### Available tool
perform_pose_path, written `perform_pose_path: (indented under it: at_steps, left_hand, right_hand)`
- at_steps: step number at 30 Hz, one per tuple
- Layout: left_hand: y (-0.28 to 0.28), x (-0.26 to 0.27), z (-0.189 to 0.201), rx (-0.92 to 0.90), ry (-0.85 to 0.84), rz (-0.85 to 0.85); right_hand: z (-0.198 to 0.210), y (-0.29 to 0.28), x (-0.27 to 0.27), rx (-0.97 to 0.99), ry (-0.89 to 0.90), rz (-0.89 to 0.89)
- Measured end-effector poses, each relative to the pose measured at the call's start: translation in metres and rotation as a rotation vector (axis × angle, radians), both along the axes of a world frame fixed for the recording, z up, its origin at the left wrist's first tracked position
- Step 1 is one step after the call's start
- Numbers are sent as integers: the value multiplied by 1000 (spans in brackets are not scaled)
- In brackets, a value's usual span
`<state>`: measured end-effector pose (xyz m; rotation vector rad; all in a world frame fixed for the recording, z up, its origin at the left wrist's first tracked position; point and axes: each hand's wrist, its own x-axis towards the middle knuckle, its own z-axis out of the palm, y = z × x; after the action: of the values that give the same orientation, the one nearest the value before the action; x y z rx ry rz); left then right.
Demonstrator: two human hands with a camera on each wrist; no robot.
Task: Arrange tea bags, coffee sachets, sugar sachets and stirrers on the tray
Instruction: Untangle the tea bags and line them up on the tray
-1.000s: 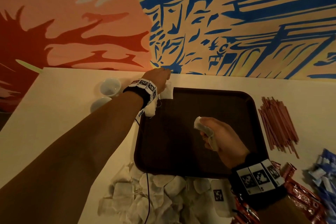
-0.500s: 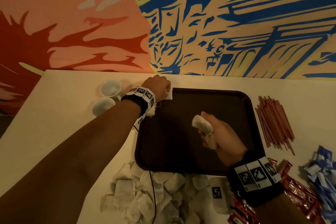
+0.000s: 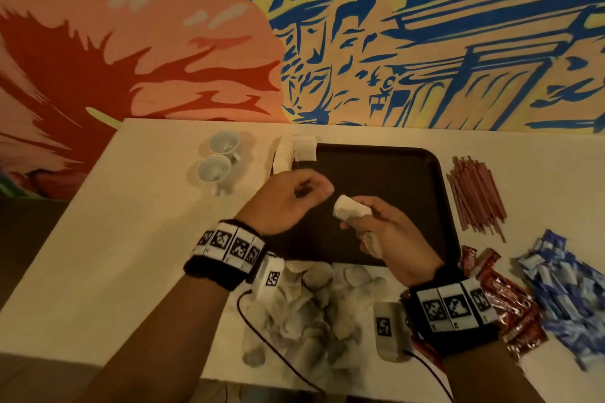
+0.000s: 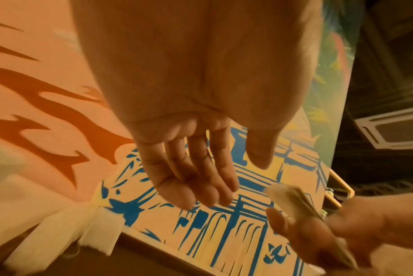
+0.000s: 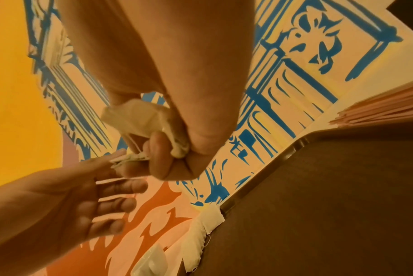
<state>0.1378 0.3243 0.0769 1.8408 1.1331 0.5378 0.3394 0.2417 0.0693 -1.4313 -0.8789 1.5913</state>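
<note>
Papery white tea bags [image 3: 352, 210] sit bunched in the right hand [image 3: 386, 232], held over the brown tray [image 3: 393, 173]. The left hand [image 3: 288, 199] hovers just beside them, fingers loosely spread and holding nothing. A short row of placed tea bags [image 3: 296, 154] lines the tray's far left corner. Pulling one bag from the bunch could, I judge, snag trailing strings and drag out others, scattering them.
</note>
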Motion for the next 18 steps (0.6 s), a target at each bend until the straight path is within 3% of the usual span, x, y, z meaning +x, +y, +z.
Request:
perform_pose_path:
  at_steps: [7,12,18]
  left_hand:
    - [-65,-4,-9,-185,-223,56]
    - [-83,-1,-9,-264,-394,216]
    - [-100,-3,-7,-285,-388,206]
  right_hand:
    - [1,-35,-9,158,-100,96]
    - [0,-45,-13,142,-11,-134]
    - [0,-58,-18,155,39,-273]
